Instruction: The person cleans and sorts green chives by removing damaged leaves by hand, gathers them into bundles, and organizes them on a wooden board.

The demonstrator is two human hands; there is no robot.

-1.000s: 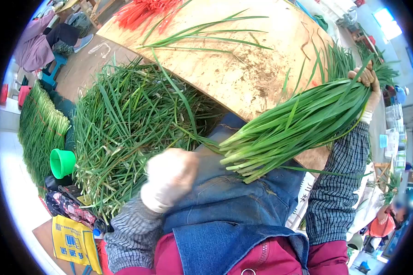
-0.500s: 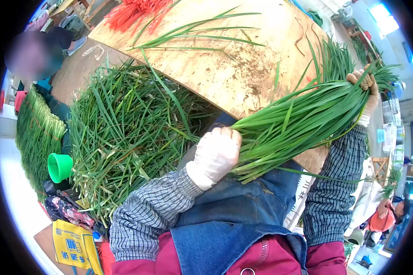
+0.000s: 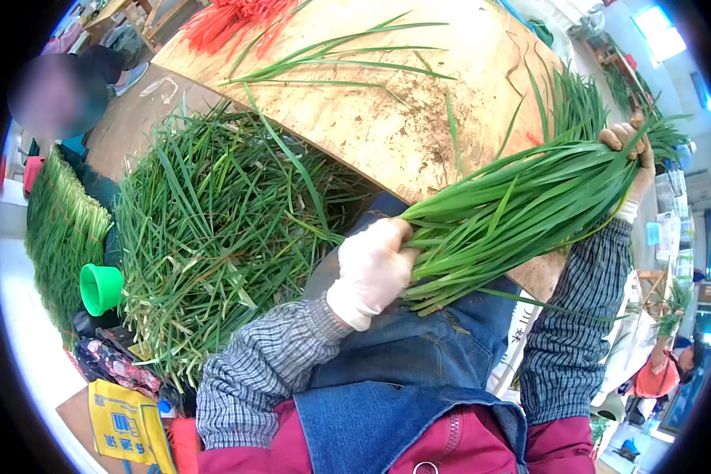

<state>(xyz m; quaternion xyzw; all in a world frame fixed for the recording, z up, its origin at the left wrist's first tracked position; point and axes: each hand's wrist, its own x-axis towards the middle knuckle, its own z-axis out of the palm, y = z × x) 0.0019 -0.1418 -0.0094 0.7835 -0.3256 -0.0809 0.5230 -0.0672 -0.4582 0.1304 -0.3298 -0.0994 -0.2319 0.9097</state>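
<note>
A long bunch of garlic chives [image 3: 513,205] stretches across in front of me, over the board's edge and my denim apron. My right hand [image 3: 632,150], in a glove, is closed around its leafy far end. At the pale stem end, my left hand [image 3: 375,265] in a white glove has its fingers closed on some stems; the fingertips are partly hidden. A big heap of loose chive leaves [image 3: 221,229] lies to the left of my left hand. More chives [image 3: 577,107] lie beside my right hand, on the board's far right.
The wooden board [image 3: 347,126] carries a few loose blades and red plastic strips [image 3: 233,24]. Farther left are stacked chives [image 3: 67,229], a green cup [image 3: 101,289] and a yellow bag [image 3: 126,423]. Another person [image 3: 660,371] is at the far right; one more sits at upper left.
My left hand has turned slightly at the stem ends, its thumb side now raised. Leaves along the bunch have shifted a little, and my right hand has hardly moved.
</note>
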